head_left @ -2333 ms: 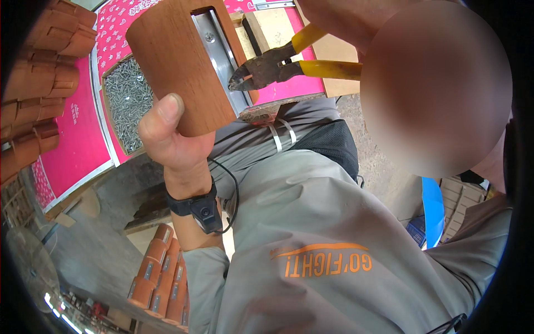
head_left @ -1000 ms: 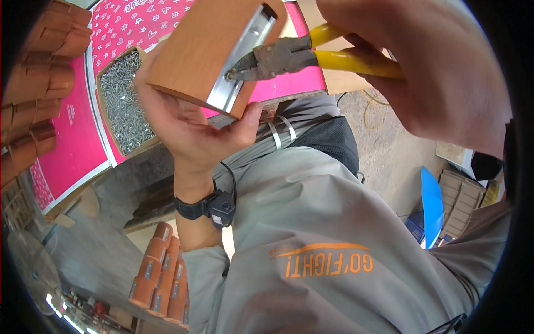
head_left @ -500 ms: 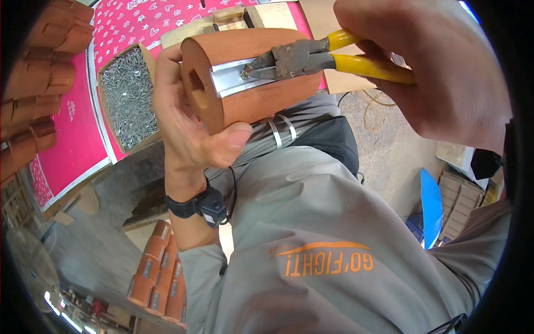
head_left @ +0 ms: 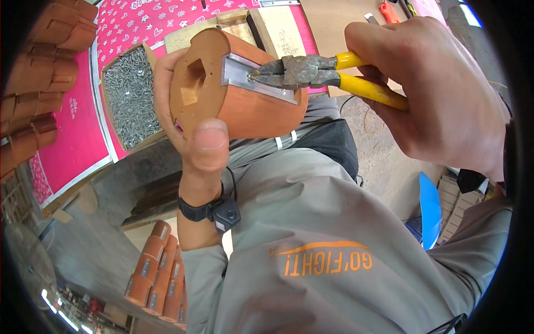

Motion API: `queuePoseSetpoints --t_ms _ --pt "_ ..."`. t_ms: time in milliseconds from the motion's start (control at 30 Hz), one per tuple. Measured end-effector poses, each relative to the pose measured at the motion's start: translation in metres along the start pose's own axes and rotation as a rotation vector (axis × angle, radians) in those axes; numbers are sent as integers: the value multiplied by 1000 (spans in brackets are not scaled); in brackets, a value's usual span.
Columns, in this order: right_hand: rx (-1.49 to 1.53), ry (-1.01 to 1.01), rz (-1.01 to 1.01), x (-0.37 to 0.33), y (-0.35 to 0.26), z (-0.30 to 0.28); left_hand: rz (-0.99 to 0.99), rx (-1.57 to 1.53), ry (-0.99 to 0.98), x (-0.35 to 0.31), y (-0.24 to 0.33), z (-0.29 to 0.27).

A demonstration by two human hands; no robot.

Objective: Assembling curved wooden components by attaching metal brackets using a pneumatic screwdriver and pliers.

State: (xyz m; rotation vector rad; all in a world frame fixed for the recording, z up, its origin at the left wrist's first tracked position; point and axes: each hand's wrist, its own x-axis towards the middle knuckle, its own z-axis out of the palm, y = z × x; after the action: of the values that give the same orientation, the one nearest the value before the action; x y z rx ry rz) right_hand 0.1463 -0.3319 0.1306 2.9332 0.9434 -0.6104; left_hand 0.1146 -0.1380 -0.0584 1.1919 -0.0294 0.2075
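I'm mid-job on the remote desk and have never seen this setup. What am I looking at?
There is no machine here, just a person's bare left hand and right hand. A wide camera worn on the head looks down, so edges bend and the grey shirt shows below. The left hand holds a reddish-brown block with a metal strip in its side. The right hand grips yellow-handled pliers, tips at that strip. On the pink tabletop sit an open box of small metal fasteners, pale wooden pieces and, far left, stacked brown blocks.
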Motion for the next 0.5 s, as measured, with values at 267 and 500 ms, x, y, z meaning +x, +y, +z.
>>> queuePoseSetpoints --t_ms 267,500 --pt "-137 64 -44 -7 7 8 -92 149 -111 0 23 -1" --pt "-332 226 -139 -9 2 16 -484 21 -243 5 45 -2"
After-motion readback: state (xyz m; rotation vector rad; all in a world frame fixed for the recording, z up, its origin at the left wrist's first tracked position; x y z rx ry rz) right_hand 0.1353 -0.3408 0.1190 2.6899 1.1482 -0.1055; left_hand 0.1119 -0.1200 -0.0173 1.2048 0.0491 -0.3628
